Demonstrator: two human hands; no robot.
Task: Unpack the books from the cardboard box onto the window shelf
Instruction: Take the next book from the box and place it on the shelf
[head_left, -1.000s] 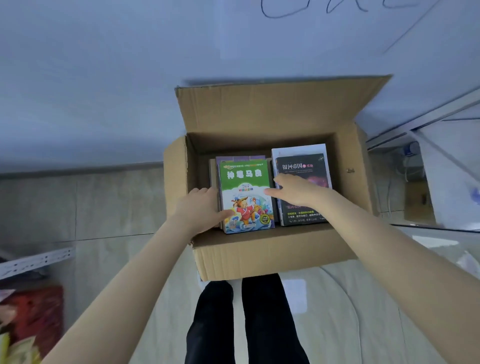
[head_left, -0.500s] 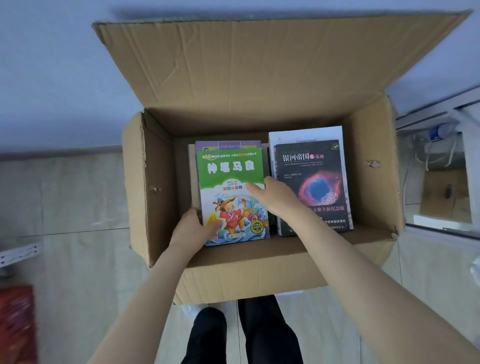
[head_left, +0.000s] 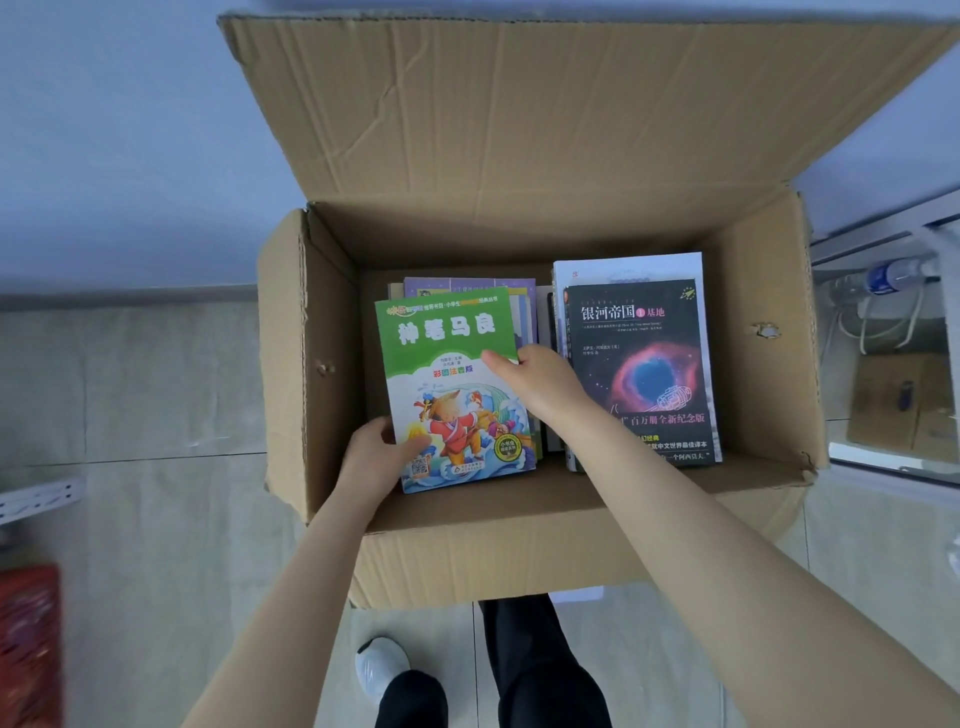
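Green book (head_left: 447, 364), black book (head_left: 644, 364)

Right hand (head_left: 540, 384) fingers out of sight behind green book (head_left: 447, 364) edge. Purple book (head_left: 467, 287) beyond it mostly covered. Dark book (head_left: 644, 353) near corner under right wrist. Red object (head_left: 26, 639) far left of left hand (head_left: 371, 457): blurred, cropped.

Pale wall (head_left: 114, 145), beige tiled floor (head_left: 156, 545). Metal frame (head_left: 862, 241), bottle (head_left: 891, 275), cables (head_left: 878, 322) at right; red thing (head_left: 28, 644) bottom-left.

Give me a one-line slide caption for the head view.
Head view: left hand and right hand grip the green picture book inside the open cardboard box, black book alongside.
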